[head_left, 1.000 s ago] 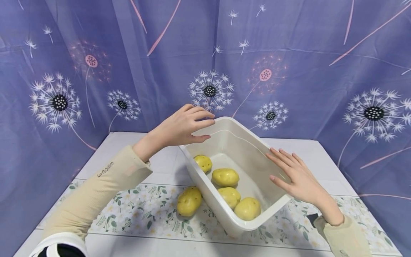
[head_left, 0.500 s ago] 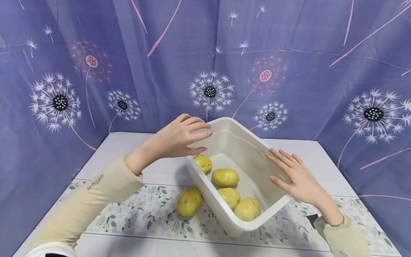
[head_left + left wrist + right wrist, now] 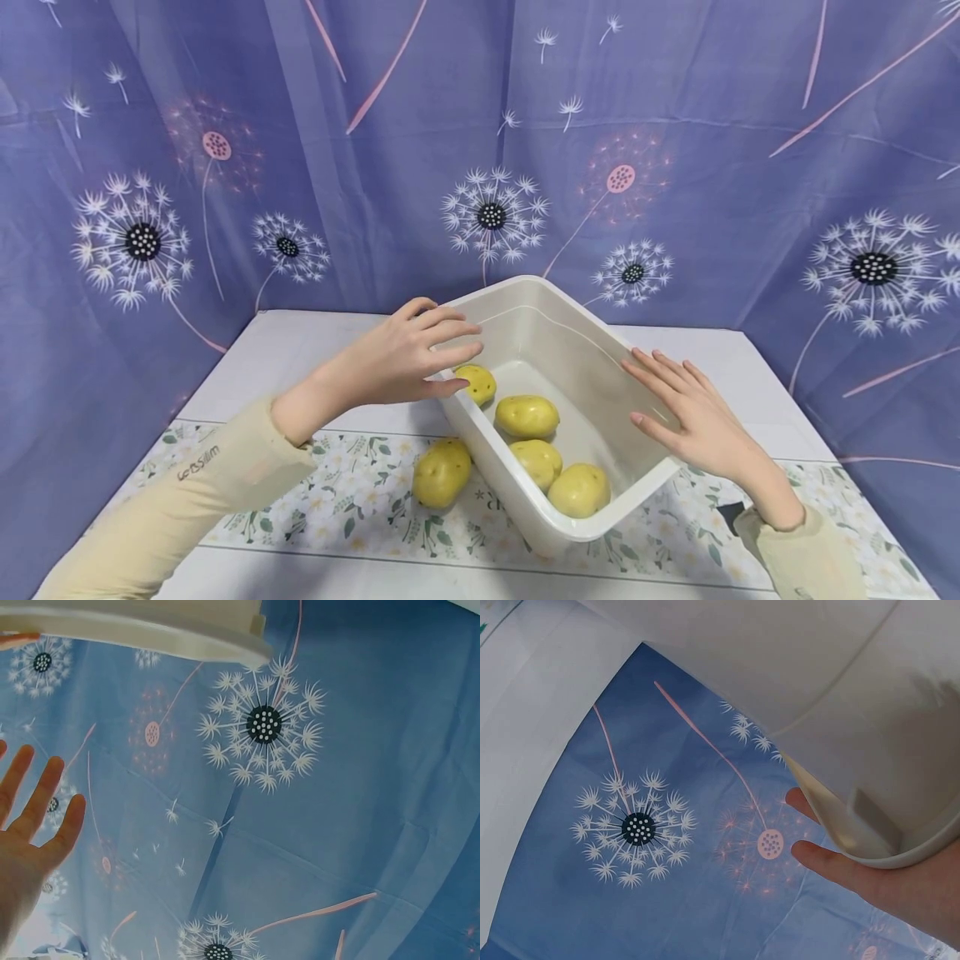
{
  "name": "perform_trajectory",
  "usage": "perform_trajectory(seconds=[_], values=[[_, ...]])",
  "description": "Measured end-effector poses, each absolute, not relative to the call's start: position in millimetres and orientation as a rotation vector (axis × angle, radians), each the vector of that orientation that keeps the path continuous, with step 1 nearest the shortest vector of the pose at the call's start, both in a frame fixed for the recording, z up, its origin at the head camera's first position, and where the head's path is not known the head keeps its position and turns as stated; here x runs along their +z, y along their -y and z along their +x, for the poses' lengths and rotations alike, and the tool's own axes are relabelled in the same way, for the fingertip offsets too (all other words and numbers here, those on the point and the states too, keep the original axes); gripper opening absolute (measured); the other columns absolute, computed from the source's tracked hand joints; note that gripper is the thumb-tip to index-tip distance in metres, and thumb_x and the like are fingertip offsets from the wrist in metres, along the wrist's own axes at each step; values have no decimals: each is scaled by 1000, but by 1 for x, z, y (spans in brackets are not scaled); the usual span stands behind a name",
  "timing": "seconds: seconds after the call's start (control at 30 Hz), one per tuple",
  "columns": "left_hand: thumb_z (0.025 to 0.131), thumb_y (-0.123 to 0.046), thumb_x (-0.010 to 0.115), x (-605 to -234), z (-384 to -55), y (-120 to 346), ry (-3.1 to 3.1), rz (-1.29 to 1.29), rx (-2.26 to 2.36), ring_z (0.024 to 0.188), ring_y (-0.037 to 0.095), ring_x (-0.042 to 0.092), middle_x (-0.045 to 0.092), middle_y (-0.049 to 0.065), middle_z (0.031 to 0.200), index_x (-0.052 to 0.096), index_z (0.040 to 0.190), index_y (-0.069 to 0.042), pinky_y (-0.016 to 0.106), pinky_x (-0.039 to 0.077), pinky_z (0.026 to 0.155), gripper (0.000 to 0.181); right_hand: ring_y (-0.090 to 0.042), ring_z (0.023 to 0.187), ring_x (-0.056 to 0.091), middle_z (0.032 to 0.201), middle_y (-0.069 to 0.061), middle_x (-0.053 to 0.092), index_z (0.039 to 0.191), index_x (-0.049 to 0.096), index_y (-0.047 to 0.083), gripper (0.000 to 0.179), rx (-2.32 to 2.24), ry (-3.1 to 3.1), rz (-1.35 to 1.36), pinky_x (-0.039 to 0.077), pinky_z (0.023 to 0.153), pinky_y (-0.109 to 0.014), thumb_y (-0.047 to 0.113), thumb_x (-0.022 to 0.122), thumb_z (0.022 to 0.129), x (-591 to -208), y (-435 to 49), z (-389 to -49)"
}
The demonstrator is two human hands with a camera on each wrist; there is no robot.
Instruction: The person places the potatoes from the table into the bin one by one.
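A deep white plastic bin (image 3: pixel 517 483) stands askew on the table, with several yellow potatoes (image 3: pixel 527 416) on its floor. Another potato (image 3: pixel 442 472) lies on the table, just left of the bin. My left hand (image 3: pixel 401 354) hovers at the bin's left rim, fingers spread and holding nothing; its fingertips overlap the bin's inside in the head view. In the left wrist view that hand (image 3: pixel 34 840) is apart from the rim. My right hand (image 3: pixel 693 412) rests on the right rim with its fingers extended; the right wrist view shows its palm side (image 3: pixel 900 889) against the rim.
The white table (image 3: pixel 300 358) carries a runner (image 3: pixel 330 492) printed with flowers and leaves. A purple curtain (image 3: pixel 390 192) with dandelion prints hangs behind the table and along both sides. A small black item (image 3: pixel 729 515) shows beside the right sleeve.
My left hand has come down and toward the person along the bin's left rim, still with fingers spread. The right hand, bin and potatoes stay where they were.
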State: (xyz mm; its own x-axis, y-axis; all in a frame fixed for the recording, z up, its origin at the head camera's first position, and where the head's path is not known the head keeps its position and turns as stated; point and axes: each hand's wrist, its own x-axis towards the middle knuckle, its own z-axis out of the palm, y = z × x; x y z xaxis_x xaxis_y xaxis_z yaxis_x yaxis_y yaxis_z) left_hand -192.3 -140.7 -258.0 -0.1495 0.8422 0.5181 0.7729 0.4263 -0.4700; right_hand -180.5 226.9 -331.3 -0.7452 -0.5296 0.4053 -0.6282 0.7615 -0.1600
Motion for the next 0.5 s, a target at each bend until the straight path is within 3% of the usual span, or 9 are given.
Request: perform_trajectory(seconds=[0.5], values=[[68,-37,71,-288,-176,157,1945,-1382,100,96,20,57,63,3,105,61,102,-15,36,45,79,41,-34,132,27,145,-6,30,137,37,17,59,417,2626,887,9,110,-49,30,59,83,-331,-227,-180]])
